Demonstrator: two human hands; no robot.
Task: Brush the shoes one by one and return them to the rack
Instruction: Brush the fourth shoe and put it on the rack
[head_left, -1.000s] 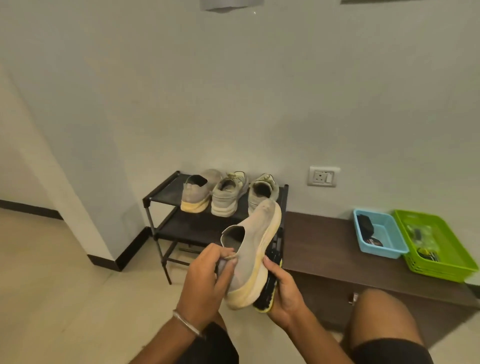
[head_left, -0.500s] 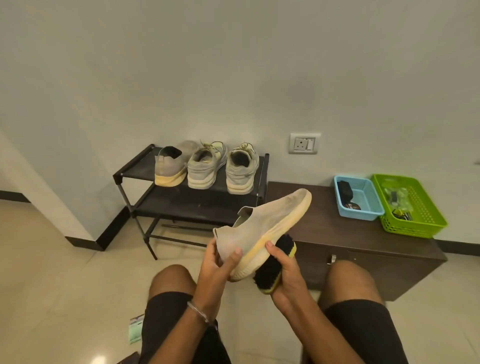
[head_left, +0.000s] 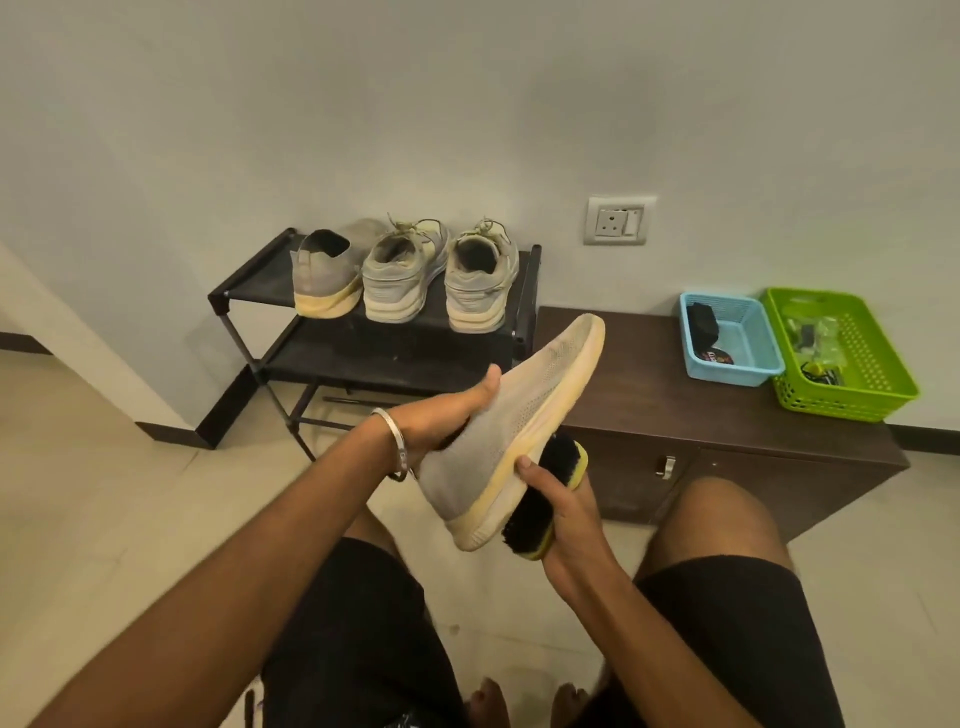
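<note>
Shoe (head_left: 511, 415) held by left hand (head_left: 447, 415) tucked into collar, toe toward cabinet; right hand (head_left: 563, 512) grips brush (head_left: 545, 493) under sole edge.

Four shoes in all. One grey knit slip-on shoe with a yellowed sole (head_left: 511, 415) is held up at the centre. Three stand on the top shelf of the one black metal two-shelf rack (head_left: 249, 283) at 11 o'clock: one matching grey slip-on (head_left: 324, 278) and two grey laced sneakers (head_left: 402, 275) (head_left: 480, 283). One black-bristled brush with a yellow back (head_left: 543, 499) sits just below centre. Two plastic baskets rest on the one dark brown wooden bench (head_left: 639, 395) at 3 o'clock: one light blue (head_left: 748, 371), one bright green (head_left: 878, 395). One white wall socket (head_left: 618, 220) sits at 1 o'clock. Two hands: left (head_left: 447, 415), right (head_left: 563, 499).
</note>
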